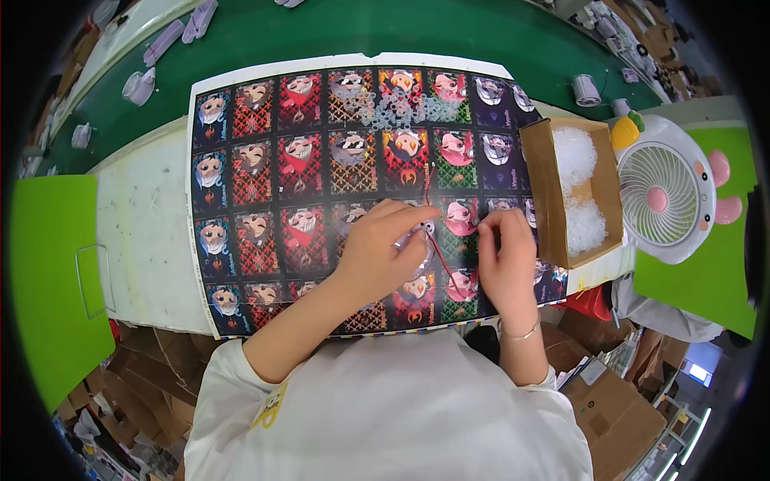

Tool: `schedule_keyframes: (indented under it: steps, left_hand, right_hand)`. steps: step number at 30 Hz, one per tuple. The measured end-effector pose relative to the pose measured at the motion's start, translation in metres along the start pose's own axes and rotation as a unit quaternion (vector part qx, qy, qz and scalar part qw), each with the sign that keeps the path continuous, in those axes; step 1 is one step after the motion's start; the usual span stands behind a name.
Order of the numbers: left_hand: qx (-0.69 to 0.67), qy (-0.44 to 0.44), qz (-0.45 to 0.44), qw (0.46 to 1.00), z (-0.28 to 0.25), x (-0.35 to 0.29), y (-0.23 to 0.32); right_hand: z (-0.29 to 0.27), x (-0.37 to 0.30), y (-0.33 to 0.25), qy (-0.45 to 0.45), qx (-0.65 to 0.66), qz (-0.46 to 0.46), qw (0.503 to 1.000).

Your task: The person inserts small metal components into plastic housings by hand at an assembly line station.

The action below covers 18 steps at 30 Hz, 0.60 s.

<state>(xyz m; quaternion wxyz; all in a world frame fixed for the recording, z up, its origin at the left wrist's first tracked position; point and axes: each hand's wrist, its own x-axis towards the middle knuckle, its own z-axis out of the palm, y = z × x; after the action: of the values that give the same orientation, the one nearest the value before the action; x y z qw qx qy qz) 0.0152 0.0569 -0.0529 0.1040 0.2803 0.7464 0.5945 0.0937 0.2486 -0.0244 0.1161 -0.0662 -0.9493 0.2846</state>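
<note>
left hand (377, 252) pinches a thin red cord (439, 258) over the printed card sheet (265, 192) on the desk (144, 232); right hand (504, 260) closed on its other stretch. cord judged light, limp, slippery; best held near its end. cardboard box (553, 192) of clear pieces just beside.

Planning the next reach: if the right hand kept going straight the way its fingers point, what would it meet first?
The right hand points up the printed sheet, so it would probably slide over more printed squares first; the cardboard box sits just to its right. Depth is hard to judge.
</note>
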Motion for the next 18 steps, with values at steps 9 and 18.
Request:
schedule_keyframes:
  steps: [9,18]
  left_hand:
    - [0.028,-0.01,-0.018,0.999,0.0,0.0,0.001]
    - [0.026,0.001,-0.038,0.999,0.003,0.003,0.004]
  right_hand:
    - [0.012,-0.018,-0.048,-0.03,0.177,0.064,0.982]
    - [0.027,-0.021,-0.051,0.0,0.143,0.033,0.989]
